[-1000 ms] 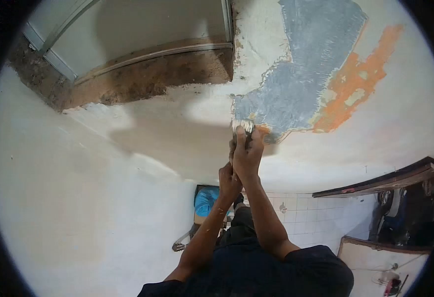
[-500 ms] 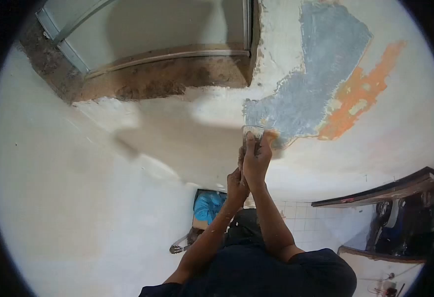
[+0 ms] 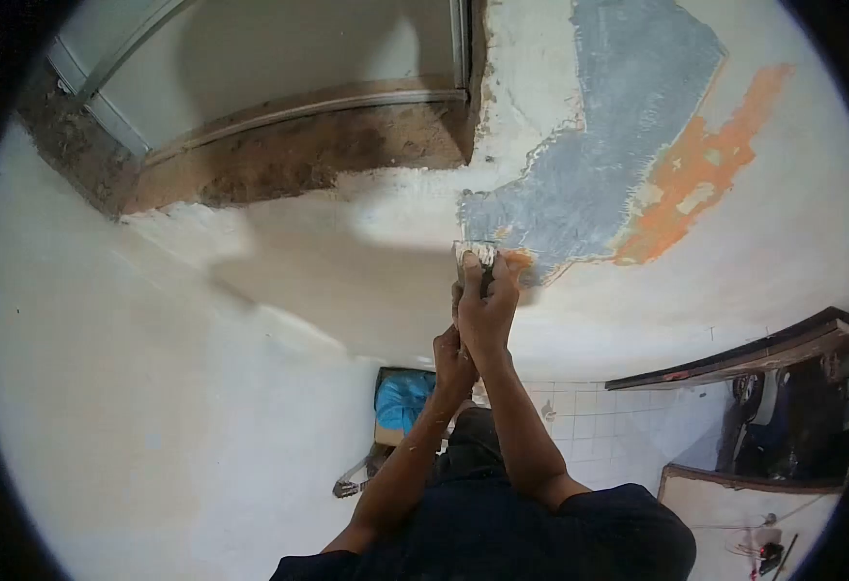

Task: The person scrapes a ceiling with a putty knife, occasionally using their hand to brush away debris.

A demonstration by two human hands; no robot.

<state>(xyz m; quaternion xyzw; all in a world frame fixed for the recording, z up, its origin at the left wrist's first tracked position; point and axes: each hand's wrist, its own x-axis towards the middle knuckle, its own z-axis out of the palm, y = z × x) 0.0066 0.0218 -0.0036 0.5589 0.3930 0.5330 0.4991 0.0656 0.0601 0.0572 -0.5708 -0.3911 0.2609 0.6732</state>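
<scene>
The scraper [image 3: 476,254] lies at the lower-left end of the grey patch [image 3: 603,174], its whitish edge towards the patch; whether they touch I cannot tell. Its long axis seems to run down from the patch, though the right hand [image 3: 489,312] covers most of it. That hand, nearer the patch, pinches the scraper, thumb on its face. The left hand [image 3: 455,360], farther below the patch, has curled fingers; their hold is hidden.

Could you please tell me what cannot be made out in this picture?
In the head view:
Flat tool: lower part mostly hidden by the right hand.
Blue bundle: lower right hidden behind the left forearm.
Grey patch: top cut off by the upper edge.
Things inside the dark opening: too small and dim.
</scene>
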